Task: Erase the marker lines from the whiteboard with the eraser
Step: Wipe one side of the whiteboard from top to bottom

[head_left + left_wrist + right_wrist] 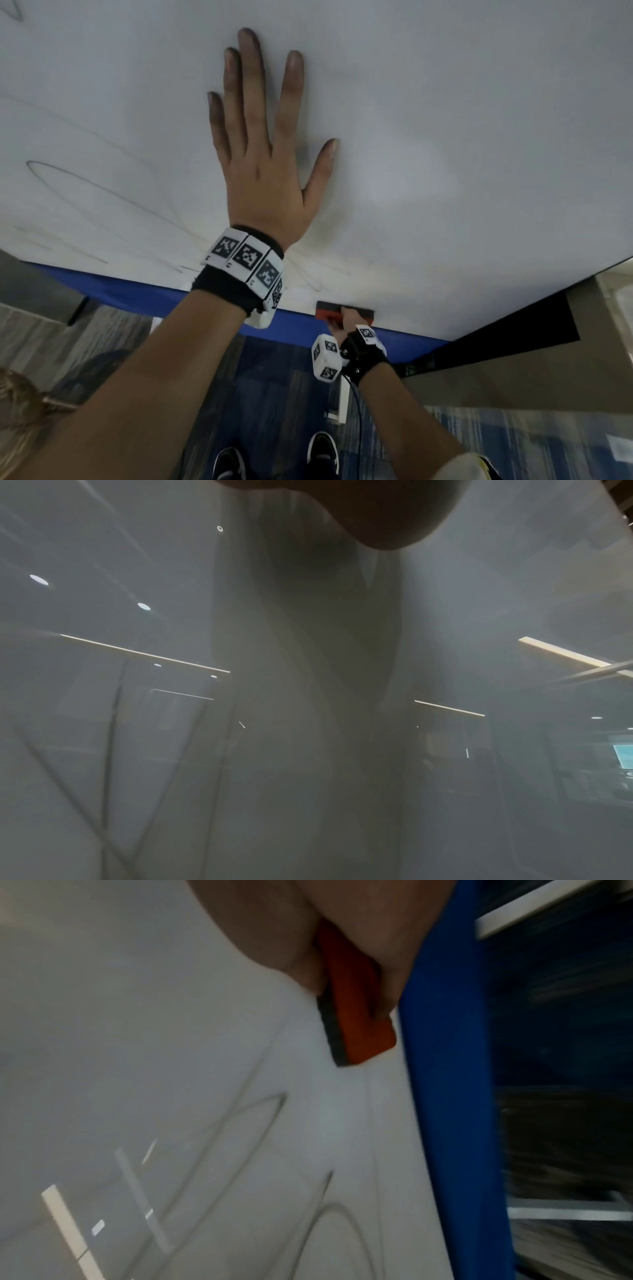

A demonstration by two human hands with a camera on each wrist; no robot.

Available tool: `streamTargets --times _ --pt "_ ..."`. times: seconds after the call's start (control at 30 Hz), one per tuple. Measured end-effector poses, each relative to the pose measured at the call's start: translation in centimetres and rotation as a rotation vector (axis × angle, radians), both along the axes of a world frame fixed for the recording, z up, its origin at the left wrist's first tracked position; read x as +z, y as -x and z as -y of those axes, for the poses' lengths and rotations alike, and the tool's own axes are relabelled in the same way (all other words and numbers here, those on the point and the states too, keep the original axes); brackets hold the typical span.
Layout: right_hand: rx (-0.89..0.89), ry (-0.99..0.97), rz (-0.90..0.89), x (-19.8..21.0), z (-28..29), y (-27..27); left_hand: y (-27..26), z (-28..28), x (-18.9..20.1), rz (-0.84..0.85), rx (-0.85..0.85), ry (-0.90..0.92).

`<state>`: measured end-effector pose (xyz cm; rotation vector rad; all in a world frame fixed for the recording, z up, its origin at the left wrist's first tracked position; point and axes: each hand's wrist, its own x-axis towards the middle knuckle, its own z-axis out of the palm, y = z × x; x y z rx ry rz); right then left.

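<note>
A large whiteboard (445, 120) with a blue bottom frame (144, 298) fills the head view. Faint looping marker lines (85, 185) cross its left and lower part, seen also in the right wrist view as marker lines (240, 1137). My left hand (260, 144) lies flat on the board with fingers spread and straight; its fingertips are smudged dark. My right hand (346, 320) grips a red eraser (330, 310) with a black felt face, pressed to the board just above the blue frame. The right wrist view shows the eraser (359, 1015) between my fingers (281, 934).
Below the board lies blue and grey carpet (274, 394), with my two dark shoes (322, 452) at the bottom. A black panel (513, 332) borders the board's right edge. The left wrist view shows only the glossy board surface (479, 615) with reflected ceiling lights.
</note>
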<state>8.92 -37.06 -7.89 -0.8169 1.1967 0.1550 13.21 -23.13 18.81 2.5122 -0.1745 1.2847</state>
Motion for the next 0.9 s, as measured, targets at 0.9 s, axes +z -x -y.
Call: streamTargets --times 0.9 --pt "-0.042 0.044 0.029 -5.0 -4.7 -0.6 0.4 -7.6 0.0 -0.032 -0.251 -0.316"
